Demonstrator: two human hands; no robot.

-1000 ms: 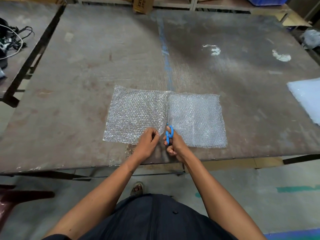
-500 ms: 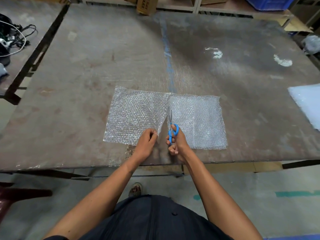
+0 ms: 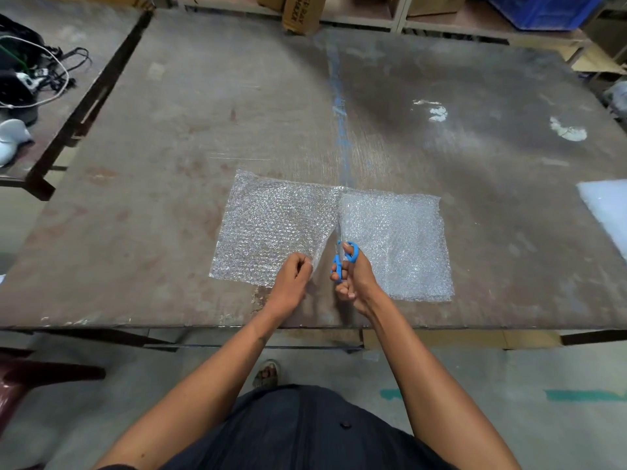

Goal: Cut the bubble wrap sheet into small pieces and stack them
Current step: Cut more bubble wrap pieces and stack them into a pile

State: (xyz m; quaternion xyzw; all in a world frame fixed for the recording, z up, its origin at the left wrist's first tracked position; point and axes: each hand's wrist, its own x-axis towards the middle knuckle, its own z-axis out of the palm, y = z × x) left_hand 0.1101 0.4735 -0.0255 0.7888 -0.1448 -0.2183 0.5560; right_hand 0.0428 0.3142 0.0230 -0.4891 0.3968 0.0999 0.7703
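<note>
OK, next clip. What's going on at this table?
A person stands at a worn table and is cutting a bubble wrap sheet down its middle. The right hand works blue-handled scissors at the near part of the slit, and the left hand pinches the cut edge of the left half and lifts it a little. The slit seems to reach most of the way towards the far edge. No stack of small cut pieces shows yet.

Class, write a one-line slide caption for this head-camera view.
Right hand scissors up the bubble wrap; left hand holds the cut edge.
</note>
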